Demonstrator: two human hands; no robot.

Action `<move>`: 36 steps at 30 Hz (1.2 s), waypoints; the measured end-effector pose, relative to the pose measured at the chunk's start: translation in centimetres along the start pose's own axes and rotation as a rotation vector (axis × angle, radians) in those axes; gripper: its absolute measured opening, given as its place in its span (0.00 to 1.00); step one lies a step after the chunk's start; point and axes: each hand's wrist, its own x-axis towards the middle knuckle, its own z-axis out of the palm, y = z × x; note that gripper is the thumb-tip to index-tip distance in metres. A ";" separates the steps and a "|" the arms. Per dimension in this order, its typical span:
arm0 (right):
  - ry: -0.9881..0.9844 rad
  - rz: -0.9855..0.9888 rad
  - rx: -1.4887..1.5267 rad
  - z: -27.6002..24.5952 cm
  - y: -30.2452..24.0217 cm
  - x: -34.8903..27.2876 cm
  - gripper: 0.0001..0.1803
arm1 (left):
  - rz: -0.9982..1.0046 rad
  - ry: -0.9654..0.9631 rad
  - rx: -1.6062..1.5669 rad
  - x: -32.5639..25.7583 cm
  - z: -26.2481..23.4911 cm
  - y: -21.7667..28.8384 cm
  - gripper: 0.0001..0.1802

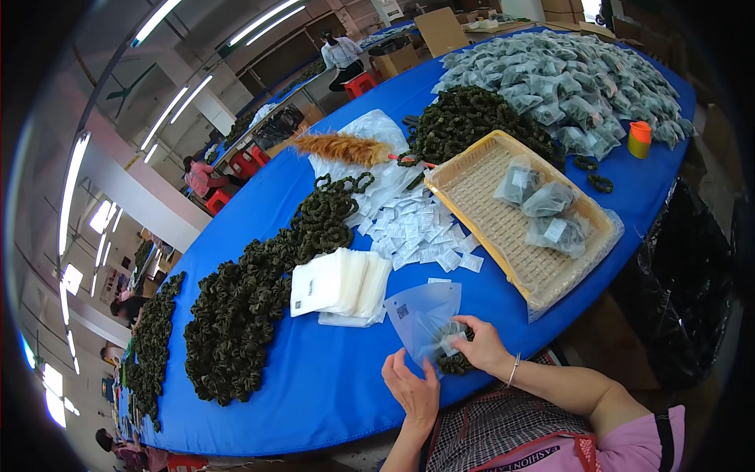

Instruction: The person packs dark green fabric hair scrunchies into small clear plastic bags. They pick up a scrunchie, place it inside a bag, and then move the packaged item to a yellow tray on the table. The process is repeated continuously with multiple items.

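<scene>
My right hand (485,347) is closed on a dark green scrunchie (454,363), with a small white packet (451,343) lying against it. Part of the scrunchie is inside a frosted clear plastic bag (417,305), which stands tilted over the table edge. At the bag's lower side, my left hand (414,391) pinches its edge between thumb and fingers. Just beyond lies a stack of flat white bags (334,285). Many small white packets (417,228) are spread behind that stack. Long heaps of dark green scrunchies (236,326) run along the left.
A yellow-rimmed woven tray (515,256) holds 3 filled bags (557,231). Behind it rise a scrunchie pile (476,118) and a big mound of filled bags (566,79). An orange-and-yellow cup (639,139) and a feather duster (342,148) are on the blue table (330,385). Other people sit further off.
</scene>
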 end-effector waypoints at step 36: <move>0.032 -0.333 -0.412 1.4 -3.9 -1.9 0.29 | -0.818 -0.778 -0.878 -0.1 -0.5 -2.7 0.25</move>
